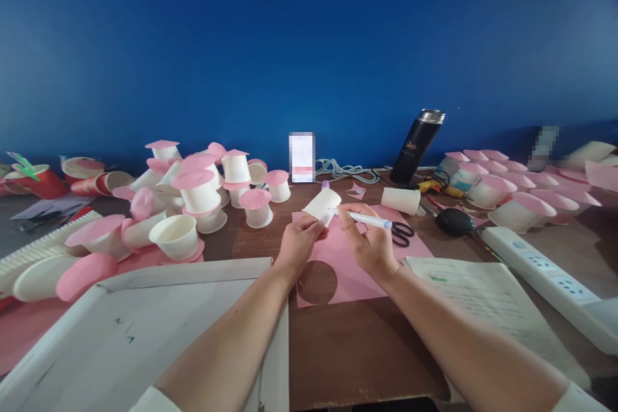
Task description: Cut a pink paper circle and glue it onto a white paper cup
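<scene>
In the head view my left hand [300, 243] is closed on a white paper cup [322, 204], which it holds tilted over the table. My right hand [371, 241] grips a white pen [364, 218] with a bluish end, its other end close to the cup's side; I cannot tell whether it touches. Beneath both hands lies a pink paper sheet [360, 283] with a round hole cut near its left corner. Black-handled scissors [402, 234] rest on the sheet, right of my right hand. Another white paper cup [400, 201] lies on its side behind them.
Several paper cups with pink discs [196, 190] crowd the left; more stand at right [524, 205]. A black thermos [416, 148] leans near the blue wall. A power strip [545, 270], a notebook [473, 290] and a white board [183, 328] flank my arms.
</scene>
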Action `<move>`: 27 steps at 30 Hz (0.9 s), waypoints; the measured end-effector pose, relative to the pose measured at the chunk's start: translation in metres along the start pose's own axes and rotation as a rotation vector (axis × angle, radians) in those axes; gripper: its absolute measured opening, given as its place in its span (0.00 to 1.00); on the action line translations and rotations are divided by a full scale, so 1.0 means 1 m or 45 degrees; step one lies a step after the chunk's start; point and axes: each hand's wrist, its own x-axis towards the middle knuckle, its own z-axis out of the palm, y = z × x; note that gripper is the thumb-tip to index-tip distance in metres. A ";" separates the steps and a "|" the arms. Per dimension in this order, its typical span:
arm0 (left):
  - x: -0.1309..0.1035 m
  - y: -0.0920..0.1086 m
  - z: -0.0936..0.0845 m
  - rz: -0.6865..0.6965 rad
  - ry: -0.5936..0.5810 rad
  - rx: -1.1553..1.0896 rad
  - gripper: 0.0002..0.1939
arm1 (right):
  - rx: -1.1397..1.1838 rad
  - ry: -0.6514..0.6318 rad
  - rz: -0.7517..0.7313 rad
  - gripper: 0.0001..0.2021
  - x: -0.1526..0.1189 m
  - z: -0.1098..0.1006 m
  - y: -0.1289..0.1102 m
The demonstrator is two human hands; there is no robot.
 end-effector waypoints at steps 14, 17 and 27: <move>0.001 -0.004 -0.002 0.027 -0.021 0.032 0.11 | -0.020 -0.058 0.011 0.07 -0.002 0.000 0.001; 0.001 -0.005 -0.002 0.046 -0.029 0.084 0.11 | -0.035 -0.046 -0.015 0.06 -0.002 0.000 0.001; 0.004 -0.012 -0.003 0.143 -0.035 0.255 0.09 | -0.059 -0.027 -0.058 0.06 -0.001 0.001 0.003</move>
